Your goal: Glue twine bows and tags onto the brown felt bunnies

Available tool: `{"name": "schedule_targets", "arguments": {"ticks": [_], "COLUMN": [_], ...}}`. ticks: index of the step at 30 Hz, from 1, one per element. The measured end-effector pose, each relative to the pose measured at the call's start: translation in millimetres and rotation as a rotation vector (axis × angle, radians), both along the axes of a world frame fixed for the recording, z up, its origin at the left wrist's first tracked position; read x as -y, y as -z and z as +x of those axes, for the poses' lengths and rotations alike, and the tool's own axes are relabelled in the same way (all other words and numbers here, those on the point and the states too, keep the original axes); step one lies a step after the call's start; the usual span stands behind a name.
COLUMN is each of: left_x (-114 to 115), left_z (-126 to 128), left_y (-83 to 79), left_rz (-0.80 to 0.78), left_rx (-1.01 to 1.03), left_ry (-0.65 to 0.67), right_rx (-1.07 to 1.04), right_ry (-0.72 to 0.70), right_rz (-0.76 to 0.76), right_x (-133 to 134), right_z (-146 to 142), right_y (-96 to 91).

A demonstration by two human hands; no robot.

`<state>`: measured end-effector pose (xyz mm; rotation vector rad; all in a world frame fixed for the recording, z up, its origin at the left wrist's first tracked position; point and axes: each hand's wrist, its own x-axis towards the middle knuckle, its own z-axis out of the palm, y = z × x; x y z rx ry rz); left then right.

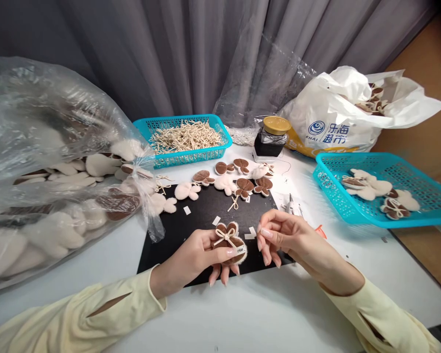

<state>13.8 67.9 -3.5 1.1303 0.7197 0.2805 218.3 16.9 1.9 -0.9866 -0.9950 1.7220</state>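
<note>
My left hand grips a brown plush bunny piece with a pale fuzzy edge. A cream cord bow sits across it below the ears. My left thumb presses a small white label with dark lettering against its lower part. Just to the right, my right hand hovers with loosely curled, parted fingers and nothing visible in them. Beneath both hands is a black mat with small white labels lying on it. Behind my right hand lies a metal-tipped tube.
Several brown and cream bunny pieces line the mat's far edge. Behind are a blue basket of cord bows and a gold-lidded jar. A clear bag bulges left; a white bag and another blue basket stand right.
</note>
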Motion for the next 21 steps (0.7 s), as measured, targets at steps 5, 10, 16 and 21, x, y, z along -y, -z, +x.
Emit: {"name": "schedule_targets", "arguments": {"ticks": [5,10,16,21], "left_x": [0.2,1.0,-0.2,0.4], "left_z": [0.2,-0.5,-0.5,-0.6], "left_y": [-1.4,-1.0,-0.2,-0.7], "left_rz": [-0.002,0.001,0.001,0.001], "left_rx": [-0.001,-0.005,-0.002,-0.017], "left_ry": [0.010,0.008,0.005,0.009], "right_rx": [-0.035,-0.038,-0.061,-0.086], "right_ry": [-0.054,-0.083,-0.054,-0.044], "right_rz": [0.017,0.025,0.012,0.018], "right_x": [0.4,0.8,1.8,2.6], "right_z": [-0.9,-0.7,-0.4,-1.7], "right_y": [-1.3,1.0,-1.7,-2.0]}}
